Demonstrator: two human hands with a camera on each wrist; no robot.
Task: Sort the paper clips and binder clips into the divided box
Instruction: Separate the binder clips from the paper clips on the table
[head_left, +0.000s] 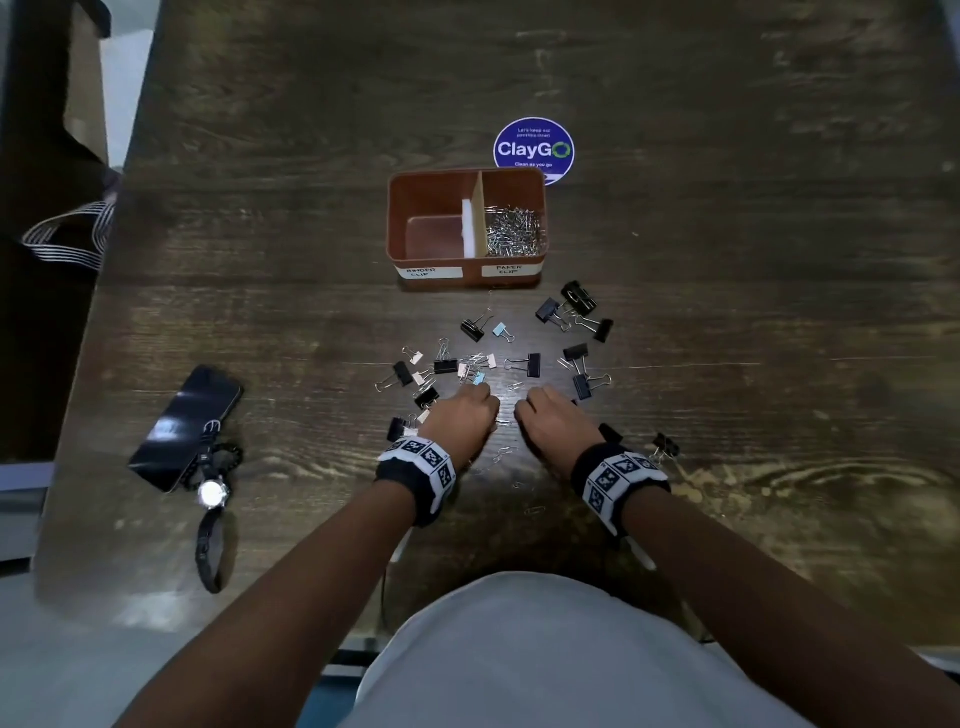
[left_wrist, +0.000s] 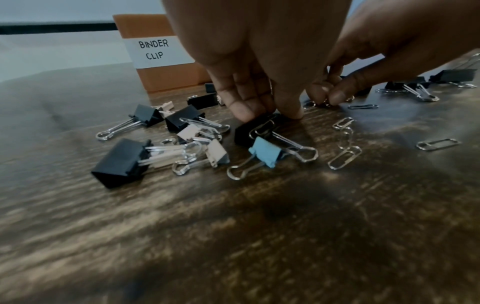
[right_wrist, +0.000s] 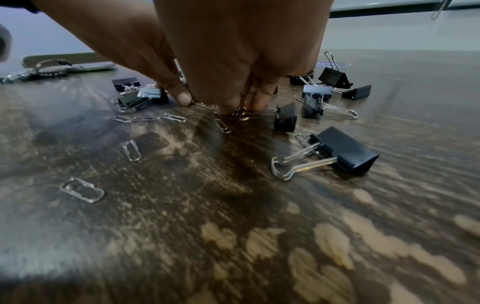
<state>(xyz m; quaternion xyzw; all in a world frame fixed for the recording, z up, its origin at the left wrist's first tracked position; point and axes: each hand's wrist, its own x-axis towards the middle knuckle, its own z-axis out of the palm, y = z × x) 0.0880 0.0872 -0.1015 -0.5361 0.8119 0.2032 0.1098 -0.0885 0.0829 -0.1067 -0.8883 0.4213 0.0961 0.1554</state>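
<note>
Left hand (left_wrist: 259, 51): fingers (left_wrist: 241, 111) bunched, tips down on black binder clip (left_wrist: 246, 131); grip unclear. Right hand (right_wrist: 241, 51): fingers (right_wrist: 259, 100) curled, pinching wire paper clips (right_wrist: 240, 112) off dark wood-grain surface (head_left: 727, 260). Beyond fingertips: orange divided box (head_left: 467, 278), paper clips piled in right compartment, left bare.

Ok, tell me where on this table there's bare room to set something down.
Bare wood lies left of the divided box, above the phone, and across the far right beyond the black binder clips. It is crowded between the box and both hands: left hand and right hand work among scattered clips, with paper clips between the wrists.
</note>
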